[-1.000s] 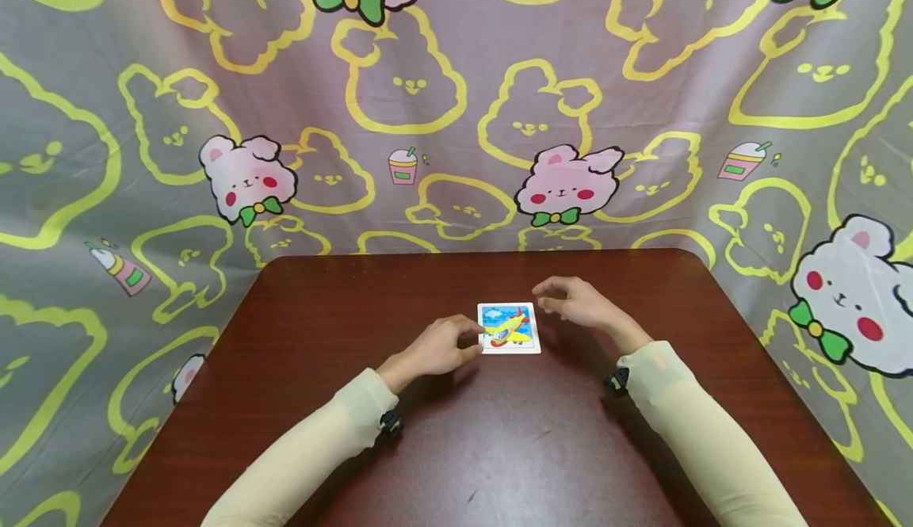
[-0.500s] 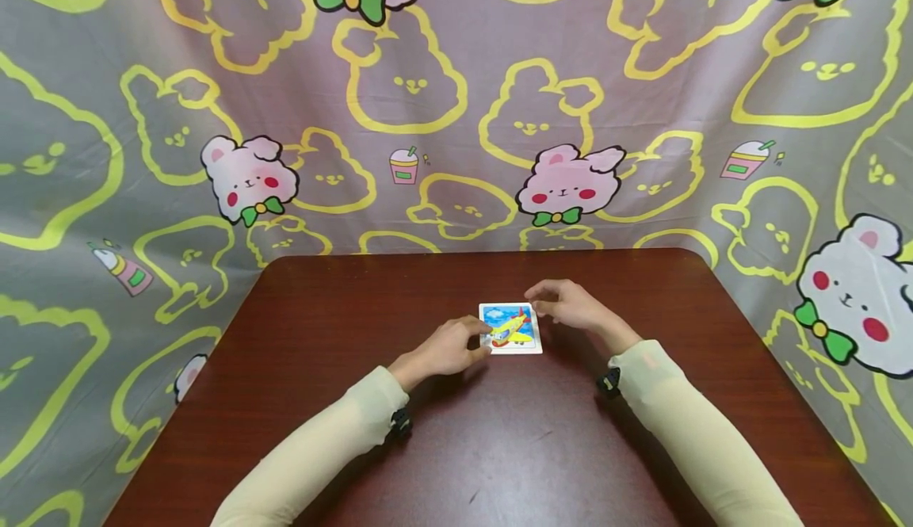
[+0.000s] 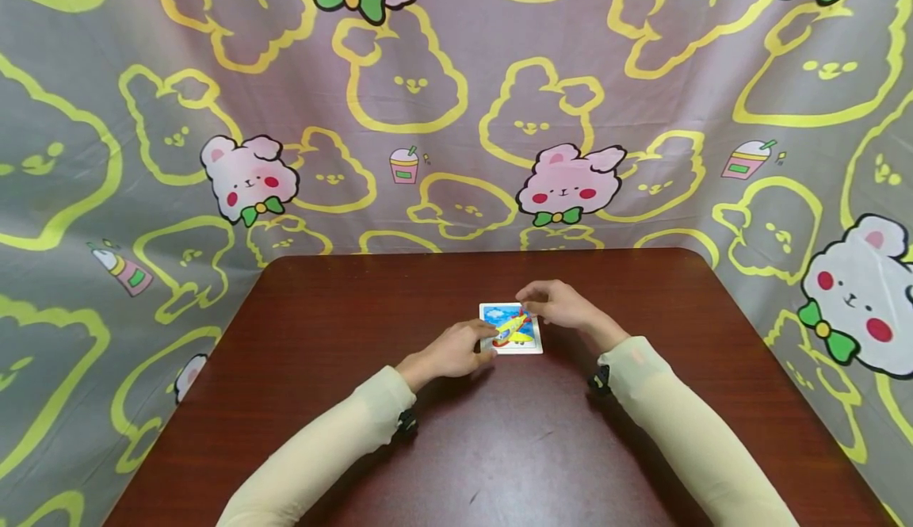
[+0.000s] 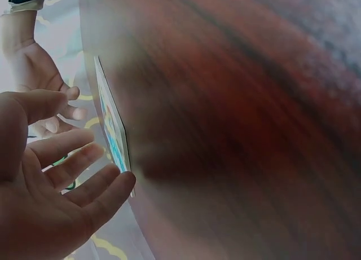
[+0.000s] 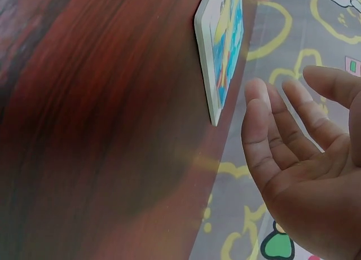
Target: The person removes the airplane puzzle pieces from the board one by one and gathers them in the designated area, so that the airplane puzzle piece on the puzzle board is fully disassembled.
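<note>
A flat square picture puzzle (image 3: pixel 512 335), white-framed with a yellow airplane on blue, lies on the brown table. My left hand (image 3: pixel 456 349) is at its left side, thumb and fingers relaxed and spread. In the left wrist view, the lowest fingertip of this left hand (image 4: pixel 56 192) overlaps the edge of the puzzle (image 4: pixel 115 133); I cannot tell whether they touch. Over the puzzle's far right corner is my right hand (image 3: pixel 568 307), loosely bent. The right wrist view shows that right hand (image 5: pixel 316 153) holding nothing, with a gap between its fingers and the puzzle (image 5: pixel 223 45).
The wooden table (image 3: pixel 342 305) extends around the puzzle on every side. A grey curtain (image 3: pixel 456 107) with cartoon bears hangs behind and beside it. Light sleeves (image 3: pixel 335 444) and dark wrist cameras (image 3: pixel 601 380) are on both arms.
My left hand has shifted slightly right, farther over the puzzle's left edge. My right hand has moved left, from beside the puzzle to above its far right corner. The puzzle has hardly moved.
</note>
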`<state>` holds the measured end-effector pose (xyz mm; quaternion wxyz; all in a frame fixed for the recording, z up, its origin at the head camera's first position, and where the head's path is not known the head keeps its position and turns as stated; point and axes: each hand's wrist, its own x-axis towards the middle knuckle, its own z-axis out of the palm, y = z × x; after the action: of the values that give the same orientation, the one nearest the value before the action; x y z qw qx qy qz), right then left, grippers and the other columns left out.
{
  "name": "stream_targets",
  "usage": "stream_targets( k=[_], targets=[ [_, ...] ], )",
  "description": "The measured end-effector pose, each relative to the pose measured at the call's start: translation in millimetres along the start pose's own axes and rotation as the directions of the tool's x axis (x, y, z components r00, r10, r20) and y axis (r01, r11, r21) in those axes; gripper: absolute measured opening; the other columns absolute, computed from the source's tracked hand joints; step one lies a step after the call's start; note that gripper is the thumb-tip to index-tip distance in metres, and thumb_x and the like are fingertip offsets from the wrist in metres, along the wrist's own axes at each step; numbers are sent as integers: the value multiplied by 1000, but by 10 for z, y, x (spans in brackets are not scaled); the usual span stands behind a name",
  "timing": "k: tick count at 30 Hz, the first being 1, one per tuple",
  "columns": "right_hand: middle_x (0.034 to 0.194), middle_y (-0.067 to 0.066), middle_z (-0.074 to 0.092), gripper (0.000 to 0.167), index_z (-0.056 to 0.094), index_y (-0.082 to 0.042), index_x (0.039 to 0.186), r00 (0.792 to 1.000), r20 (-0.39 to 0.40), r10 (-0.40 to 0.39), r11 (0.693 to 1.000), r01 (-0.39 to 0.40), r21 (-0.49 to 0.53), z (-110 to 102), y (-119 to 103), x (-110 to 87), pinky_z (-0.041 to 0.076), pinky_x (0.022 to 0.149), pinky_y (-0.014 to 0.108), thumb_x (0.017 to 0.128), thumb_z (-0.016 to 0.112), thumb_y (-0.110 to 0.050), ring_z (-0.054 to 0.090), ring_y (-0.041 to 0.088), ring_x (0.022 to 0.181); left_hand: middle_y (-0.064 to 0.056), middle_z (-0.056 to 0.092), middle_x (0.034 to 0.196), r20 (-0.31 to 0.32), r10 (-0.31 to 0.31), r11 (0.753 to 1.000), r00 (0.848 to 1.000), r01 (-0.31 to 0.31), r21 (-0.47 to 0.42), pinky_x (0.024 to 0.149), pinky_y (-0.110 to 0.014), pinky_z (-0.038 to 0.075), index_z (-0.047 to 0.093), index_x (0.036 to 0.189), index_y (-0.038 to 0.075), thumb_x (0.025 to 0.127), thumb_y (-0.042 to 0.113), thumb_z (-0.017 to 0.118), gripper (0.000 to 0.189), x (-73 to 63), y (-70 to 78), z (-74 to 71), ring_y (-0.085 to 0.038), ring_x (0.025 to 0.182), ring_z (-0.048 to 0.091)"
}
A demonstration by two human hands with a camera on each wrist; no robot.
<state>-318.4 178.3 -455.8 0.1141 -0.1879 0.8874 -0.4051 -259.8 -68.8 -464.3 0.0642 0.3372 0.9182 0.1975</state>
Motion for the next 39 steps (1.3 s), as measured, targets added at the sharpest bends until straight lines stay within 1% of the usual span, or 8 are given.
stream_targets(
  k=[6,12,16,20,25,30,34,39],
  targets=[
    [112,15,72,27,68,-4,120,1000,14,-5,1000,5,-2,77,-10,87,56,64,36,97,63,-16,65,26,81,-9,60,141,28,-5,1000,1000,5,7,115,-41,41,64,133,6,97,26,62,42,12,6,25,-27,136,52],
    [108,15,73,26,69,-3,119,1000,24,4,1000,-4,1,136,-10,143,55,62,32,96,63,-15,64,24,77,-9,60,142,42,13,1000,999,-14,19,115,-41,41,65,132,8,97,25,62,39,21,4,53,-27,135,54],
    [103,10,72,25,70,-4,117,1000,26,12,1000,-12,-2,164,-26,165,52,62,26,96,63,-16,64,20,79,-9,62,139,38,31,999,999,-32,28,113,-40,43,66,131,9,96,24,63,38,21,12,55,-26,132,57],
    [95,9,71,24,70,-3,116,999,32,20,999,-21,25,186,-43,184,53,60,27,95,63,-14,65,21,75,-10,64,136,28,44,999,999,-45,27,111,-40,45,67,130,8,94,23,65,39,6,41,38,-26,129,59],
    [101,14,72,25,70,-2,116,999,40,16,999,-18,45,229,-29,229,55,62,28,94,63,-10,66,21,73,-9,61,141,49,8,999,999,-10,36,114,-41,42,66,132,10,95,25,64,40,-8,61,42,-28,133,55],
    [106,15,73,25,69,-3,117,998,55,31,998,-34,53,250,-43,284,58,64,31,96,62,-12,69,18,79,-6,59,143,68,-28,998,997,23,61,115,-40,41,66,132,13,95,28,64,40,-13,65,51,-28,136,51],
    [111,15,73,25,69,-2,119,997,68,37,998,-40,55,263,-58,310,58,65,30,96,60,-10,70,18,84,-7,60,142,69,-24,998,997,19,64,115,-41,41,67,131,11,95,28,65,40,-10,63,51,-28,135,52],
    [113,15,72,25,69,-2,119,997,73,39,998,-42,48,279,-52,336,58,65,30,96,59,-8,69,17,82,-9,60,142,71,-10,998,997,5,59,113,-46,42,67,130,9,94,29,66,41,-10,65,53,-30,134,53]
  ],
)
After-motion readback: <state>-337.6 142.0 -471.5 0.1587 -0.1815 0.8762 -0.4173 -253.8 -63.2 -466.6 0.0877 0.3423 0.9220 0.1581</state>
